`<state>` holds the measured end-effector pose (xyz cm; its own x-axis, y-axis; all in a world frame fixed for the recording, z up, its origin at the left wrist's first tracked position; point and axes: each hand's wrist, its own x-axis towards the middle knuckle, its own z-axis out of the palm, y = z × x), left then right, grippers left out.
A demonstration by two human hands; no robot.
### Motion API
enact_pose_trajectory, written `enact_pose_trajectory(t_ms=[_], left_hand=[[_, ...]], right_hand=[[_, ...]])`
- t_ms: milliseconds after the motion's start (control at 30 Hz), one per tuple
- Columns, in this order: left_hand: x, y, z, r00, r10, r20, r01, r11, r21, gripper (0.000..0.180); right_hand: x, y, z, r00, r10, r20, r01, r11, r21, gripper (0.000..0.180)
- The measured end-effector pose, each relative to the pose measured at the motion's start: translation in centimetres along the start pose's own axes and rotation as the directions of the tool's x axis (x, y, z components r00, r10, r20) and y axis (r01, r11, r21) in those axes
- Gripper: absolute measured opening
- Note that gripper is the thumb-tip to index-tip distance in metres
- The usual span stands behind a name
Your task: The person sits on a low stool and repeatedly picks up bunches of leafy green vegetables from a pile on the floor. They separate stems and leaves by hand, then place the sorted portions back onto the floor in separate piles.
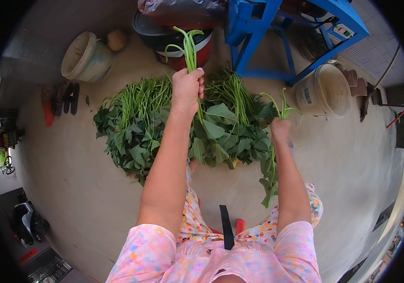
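Bright green all over here: the leafy stems (190, 47) in the left hand (187, 87) are pale green, the stalks (279, 111) in the right hand (279, 131) the same, and the heap of greens (138, 122) on the grey-beige concrete floor (70, 184) runs to darker green at the leaves. The sleeves (150, 252) show a pink, blue and yellow wash, the lap cloth (192, 221) white with multicoloured dots. Behind sit a blue metal frame (258, 33), a red pot with a black lid (202, 49), and two cream buckets (326, 92).
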<state>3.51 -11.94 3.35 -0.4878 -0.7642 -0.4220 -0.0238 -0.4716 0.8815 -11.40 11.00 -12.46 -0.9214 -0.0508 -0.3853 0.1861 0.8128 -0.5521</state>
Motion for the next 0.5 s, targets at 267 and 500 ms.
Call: enact_pose_trajectory(t_ms=[267, 500], left_hand=[[-0.4, -0.1, -0.1, 0.998, 0.039, -0.056, -0.048, 0.986, -0.163, 0.01], [-0.9, -0.4, 0.8, 1.0, 0.007, -0.023, -0.01, 0.99, -0.144, 0.012]], right_hand=[[2.1, -7.4, 10.1, 0.992, 0.093, -0.084, -0.08, 0.986, 0.146, 0.041], [2.1, -6.2, 17.3, 0.917, -0.285, 0.279, 0.347, 0.915, -0.205, 0.073]])
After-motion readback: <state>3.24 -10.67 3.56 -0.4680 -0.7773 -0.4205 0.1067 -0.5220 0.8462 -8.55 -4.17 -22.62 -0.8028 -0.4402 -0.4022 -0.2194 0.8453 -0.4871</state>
